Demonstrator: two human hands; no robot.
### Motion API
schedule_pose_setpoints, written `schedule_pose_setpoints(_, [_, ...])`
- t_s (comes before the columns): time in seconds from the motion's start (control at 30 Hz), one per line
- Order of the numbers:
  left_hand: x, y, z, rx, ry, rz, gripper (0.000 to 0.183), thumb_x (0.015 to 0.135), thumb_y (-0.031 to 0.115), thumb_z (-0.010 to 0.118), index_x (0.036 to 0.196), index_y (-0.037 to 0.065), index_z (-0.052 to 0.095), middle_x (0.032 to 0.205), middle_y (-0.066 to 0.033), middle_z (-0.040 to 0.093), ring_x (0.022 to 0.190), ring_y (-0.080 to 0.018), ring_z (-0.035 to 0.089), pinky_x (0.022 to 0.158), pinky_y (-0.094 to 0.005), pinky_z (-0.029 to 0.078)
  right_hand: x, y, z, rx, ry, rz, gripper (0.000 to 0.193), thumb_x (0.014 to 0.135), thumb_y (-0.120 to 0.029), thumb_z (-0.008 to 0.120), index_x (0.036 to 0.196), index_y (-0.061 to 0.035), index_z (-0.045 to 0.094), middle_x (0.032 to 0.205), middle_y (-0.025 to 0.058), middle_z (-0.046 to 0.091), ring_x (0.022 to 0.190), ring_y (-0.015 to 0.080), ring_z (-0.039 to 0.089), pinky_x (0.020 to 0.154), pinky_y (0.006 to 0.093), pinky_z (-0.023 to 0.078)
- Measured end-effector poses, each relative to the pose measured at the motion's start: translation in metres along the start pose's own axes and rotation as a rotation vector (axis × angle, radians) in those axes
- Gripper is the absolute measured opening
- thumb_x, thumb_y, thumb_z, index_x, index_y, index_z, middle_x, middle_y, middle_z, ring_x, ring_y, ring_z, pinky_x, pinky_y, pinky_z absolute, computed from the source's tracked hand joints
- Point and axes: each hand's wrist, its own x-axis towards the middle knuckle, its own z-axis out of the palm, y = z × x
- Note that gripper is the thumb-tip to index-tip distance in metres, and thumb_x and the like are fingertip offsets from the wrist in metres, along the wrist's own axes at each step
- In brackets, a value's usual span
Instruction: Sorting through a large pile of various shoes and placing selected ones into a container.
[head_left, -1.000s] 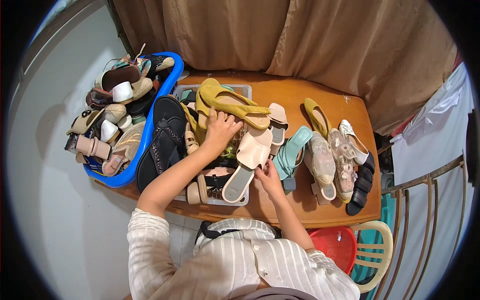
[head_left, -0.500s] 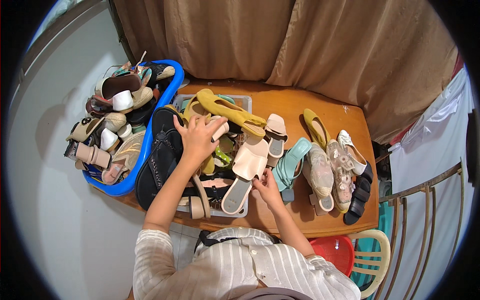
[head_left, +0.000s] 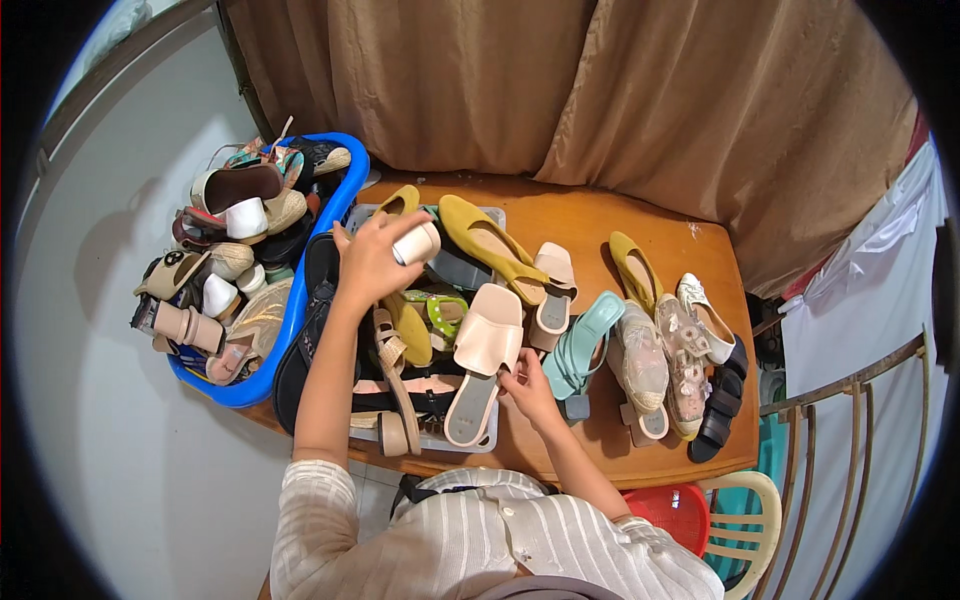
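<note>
- Presently, the right hand (head_left: 527, 384) has its fingers closed on the edge of a pale beige wide-band slide with grey insole (head_left: 489, 325), which lies aslant over the front right corner of a clear plastic crate (head_left: 493, 428).
- The left hand (head_left: 375, 262) is half curled above the crate, fingers over a beige rounded block heel (head_left: 417, 243); whether it truly grips this shoe, I cannot tell.
- Out on the table are standing, in a loose line, a mint-green strappy sandal (head_left: 588, 340), a mustard-yellow flat (head_left: 634, 272), two cream see-through shoes (head_left: 643, 355), a white shoe (head_left: 706, 318) and a black strapped sandal (head_left: 718, 410).
- Many shoes remain not set out: the crate is crowded, and a blue plastic basket (head_left: 357, 180) beside it is heaped full.
- The surface is an orange-brown wooden table (head_left: 680, 240), with some small pale marks near its far edge.
- Behind it hangs a brown cloth curtain (head_left: 440, 90); near the table's right front corner are a red plastic basin (head_left: 670, 515) and a cream plastic chair (head_left: 767, 535).
</note>
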Motion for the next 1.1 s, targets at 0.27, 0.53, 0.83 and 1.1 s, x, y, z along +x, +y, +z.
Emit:
schedule_pose_setpoints(0.27, [0.033,-0.006,-0.067,-0.625,0.095,-0.039,0.06,0.064,0.005,0.069,0.122,0.009,0.054,0.098,-0.0061,0.059,0.084,-0.014,0.058,0.073,-0.0273,0.049,0.003,0.003,0.004,0.0,-0.003,-0.023,0.034,0.083,-0.007,0.06,0.109,-0.0006,0.039,0.069,0.0029,0.054,0.058,0.0102,0.057,0.052,0.0231,0.046])
schedule_pose_setpoints(0.53, [-0.038,0.029,-0.08,-0.663,0.331,0.043,0.059,0.063,0.009,0.072,0.116,0.007,0.048,0.1,-0.0075,0.055,0.089,-0.0178,0.054,0.076,-0.0305,0.047,0.004,0.017,0.004,-0.021,0.032,-0.014,0.037,0.084,-0.015,0.062,0.109,-0.0001,0.04,0.062,0.0021,0.053,0.052,0.0092,0.053,0.048,0.0231,0.043])
schedule_pose_setpoints(0.83, [-0.145,0.031,-0.011,-1.106,0.659,-0.173,0.061,0.065,0.004,0.076,0.106,0.012,0.032,0.105,-0.0072,0.038,0.101,-0.0189,0.046,0.087,-0.0322,0.042,-0.016,-0.007,0.012,-0.22,0.155,-0.159,0.046,0.081,-0.018,0.067,0.113,0.0022,0.039,0.086,0.009,0.049,0.071,0.0131,0.051,0.061,0.0261,0.044])
schedule_pose_setpoints(1.1, [-0.177,0.094,0.048,-0.573,0.864,0.213,0.065,0.064,0.007,0.08,0.107,0.02,0.033,0.11,-0.0135,0.031,0.103,-0.0357,0.048,0.079,-0.0419,0.049,-0.033,-0.096,0.045,0.33,-0.209,-0.203,0.068,0.085,-0.015,0.055,0.141,-0.0049,0.016,0.128,0.0153,0.041,0.111,0.0223,0.048,0.09,0.0326,0.042])
